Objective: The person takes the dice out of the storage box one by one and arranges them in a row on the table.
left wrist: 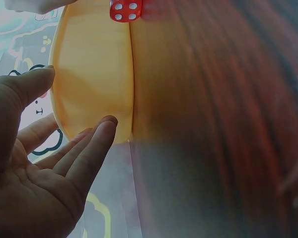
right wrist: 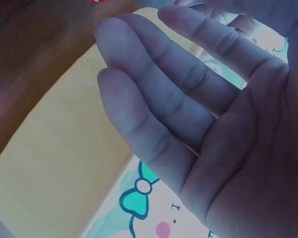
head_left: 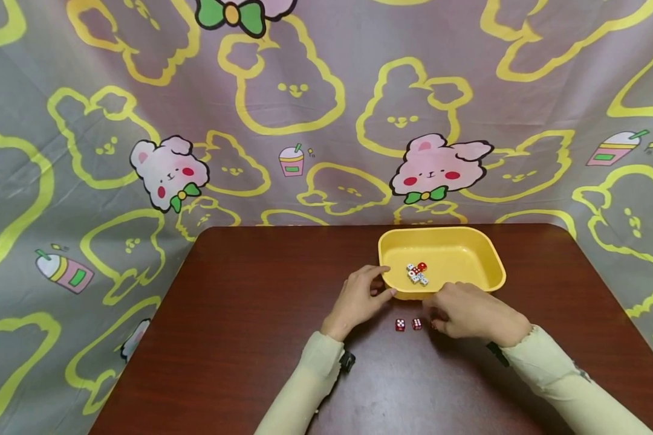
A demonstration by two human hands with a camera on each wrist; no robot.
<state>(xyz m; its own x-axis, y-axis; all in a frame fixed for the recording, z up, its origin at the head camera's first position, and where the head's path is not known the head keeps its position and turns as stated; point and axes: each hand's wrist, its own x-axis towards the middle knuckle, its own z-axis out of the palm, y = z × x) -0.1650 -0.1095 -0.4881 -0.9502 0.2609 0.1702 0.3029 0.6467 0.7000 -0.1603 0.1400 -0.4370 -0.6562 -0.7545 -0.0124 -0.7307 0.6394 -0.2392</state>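
Observation:
My left hand is at the left front corner of a yellow plastic basin, thumb and fingers spread around its rim. In the left wrist view, the fingertips meet the basin's wall. My right hand hovers by the basin's front side, fingers pointing down and slightly bent. The right wrist view shows these fingers loosely extended, with nothing visible against them. A red die peeks out beside the right fingertips. Two more red dice, one left of the other, lie on the table between the hands.
Inside the basin, several white dice and red dice sit in a cluster toward the left. The basin stands on a dark reddish-brown table, near its back edge. A cartoon-print curtain hangs behind and at both sides.

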